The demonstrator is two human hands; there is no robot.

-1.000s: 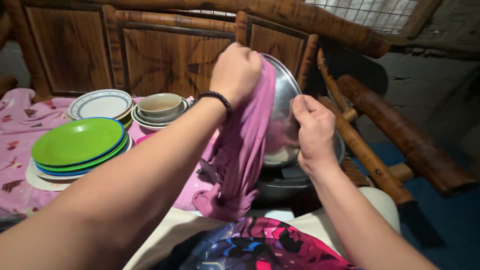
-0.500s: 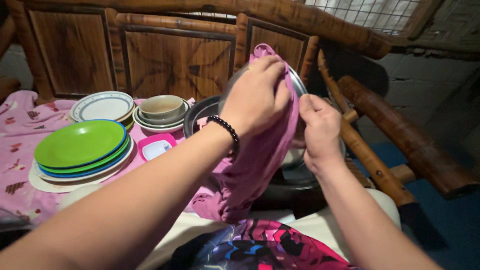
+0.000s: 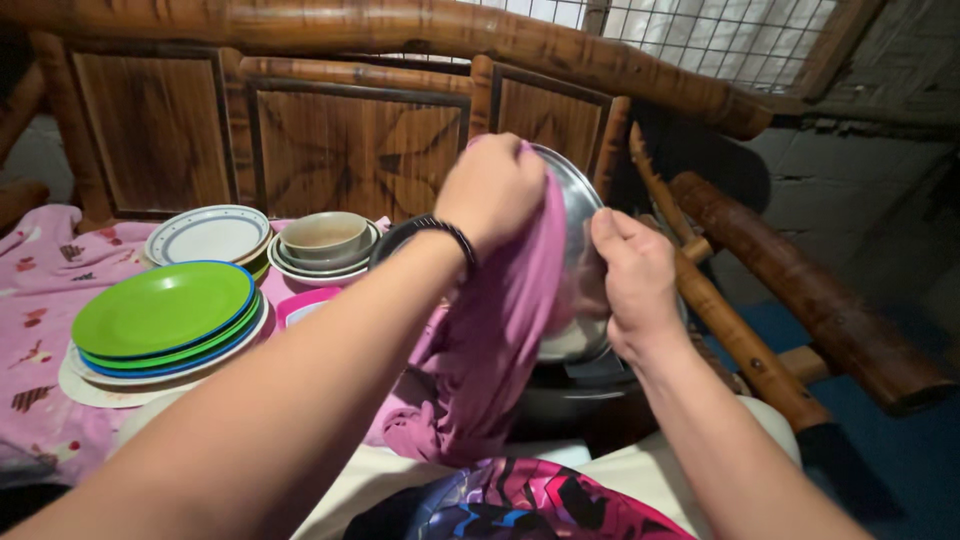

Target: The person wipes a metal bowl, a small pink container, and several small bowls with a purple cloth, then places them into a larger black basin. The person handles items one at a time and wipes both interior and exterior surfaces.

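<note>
Since a moment ago, left hand slid its purple cloth lower across the steel plate
Left fingers bunch the cloth; right hand pinches the tilted plate's rim at 3 o'clock, above a dark pot

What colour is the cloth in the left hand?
Purplish pink, plain; the cloth shows best in the head view.

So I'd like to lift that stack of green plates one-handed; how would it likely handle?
The green plates look like smooth, glossy plastic, so probably light and stiff, not fragile. Stacked on other plates atop a pink cloth, they might slide against each other if tilted. The wide, shallow rims probably favour gripping from underneath.
</note>
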